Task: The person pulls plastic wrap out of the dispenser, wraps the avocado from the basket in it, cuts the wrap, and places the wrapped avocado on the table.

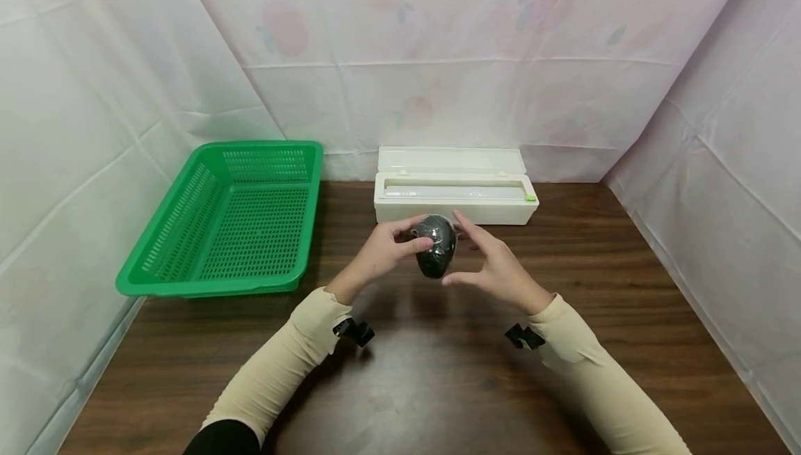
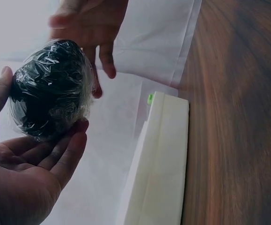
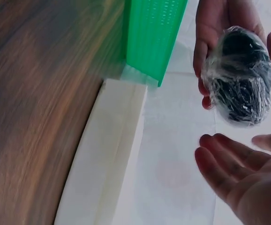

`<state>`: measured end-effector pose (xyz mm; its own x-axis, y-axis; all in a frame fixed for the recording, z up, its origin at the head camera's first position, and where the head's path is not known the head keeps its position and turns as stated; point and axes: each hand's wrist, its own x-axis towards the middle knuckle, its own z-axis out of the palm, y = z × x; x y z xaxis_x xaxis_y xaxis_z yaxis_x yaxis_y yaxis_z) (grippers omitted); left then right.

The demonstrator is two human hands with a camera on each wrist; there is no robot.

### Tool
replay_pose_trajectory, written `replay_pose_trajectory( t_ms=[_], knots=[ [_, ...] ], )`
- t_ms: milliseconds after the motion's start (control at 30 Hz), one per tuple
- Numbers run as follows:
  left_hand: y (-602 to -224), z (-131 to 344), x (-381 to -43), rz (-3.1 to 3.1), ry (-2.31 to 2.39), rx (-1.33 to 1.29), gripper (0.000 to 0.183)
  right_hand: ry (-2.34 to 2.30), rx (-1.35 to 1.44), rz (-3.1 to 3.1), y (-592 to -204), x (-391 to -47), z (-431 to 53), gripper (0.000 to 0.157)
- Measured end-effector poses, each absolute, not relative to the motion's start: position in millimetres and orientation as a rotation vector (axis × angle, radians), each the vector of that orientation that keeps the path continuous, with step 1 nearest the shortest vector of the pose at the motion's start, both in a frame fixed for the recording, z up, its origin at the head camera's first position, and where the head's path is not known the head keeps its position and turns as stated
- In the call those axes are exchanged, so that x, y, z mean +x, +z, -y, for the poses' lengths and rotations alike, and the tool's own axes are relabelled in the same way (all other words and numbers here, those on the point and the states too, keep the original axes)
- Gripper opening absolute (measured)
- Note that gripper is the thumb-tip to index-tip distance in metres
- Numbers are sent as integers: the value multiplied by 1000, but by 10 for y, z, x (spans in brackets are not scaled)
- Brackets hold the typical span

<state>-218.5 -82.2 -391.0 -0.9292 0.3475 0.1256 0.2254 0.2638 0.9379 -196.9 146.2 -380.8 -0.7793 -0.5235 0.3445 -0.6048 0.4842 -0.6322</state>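
Note:
A dark, egg-shaped item wrapped in cling film [image 1: 437,250] is held up above the table, in front of the white box. My left hand [image 1: 389,252] grips it from the left, thumb on the near side and fingers behind and beneath. In the left wrist view, the crinkled film shines over the dark item [image 2: 51,89]. My right hand [image 1: 496,267] is just to its right, thumb and fingers spread apart. The right wrist view has a gap between these right fingers [image 3: 224,159] and the wrapped item [image 3: 243,77].
Behind the hands stands a white cling film dispenser box [image 1: 457,213], its lid raised and a green slider [image 1: 530,198] at the right end. A green slatted basket [image 1: 300,232] sits at the left on the brown wooden table [image 1: 400,399]. White cloth [image 1: 438,107] encloses the back and sides.

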Motion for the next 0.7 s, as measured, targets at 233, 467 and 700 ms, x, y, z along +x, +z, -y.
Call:
replay_pose_trajectory(
  t_ms=[233,467,700],
  knots=[
    [-3950,803,-2178,-2357,1792,563,59,1019,1063,2515,-3883,-1980,-1426,108],
    [-3976,786,-2164,-2215,1847,685,70,1143,1015,2507,-3908,-2038,-1454,98],
    [-4020,785,-2124,-2452,1701,986,87,1322,951,2537,-3921,-2075,-1500,95]
  ],
)
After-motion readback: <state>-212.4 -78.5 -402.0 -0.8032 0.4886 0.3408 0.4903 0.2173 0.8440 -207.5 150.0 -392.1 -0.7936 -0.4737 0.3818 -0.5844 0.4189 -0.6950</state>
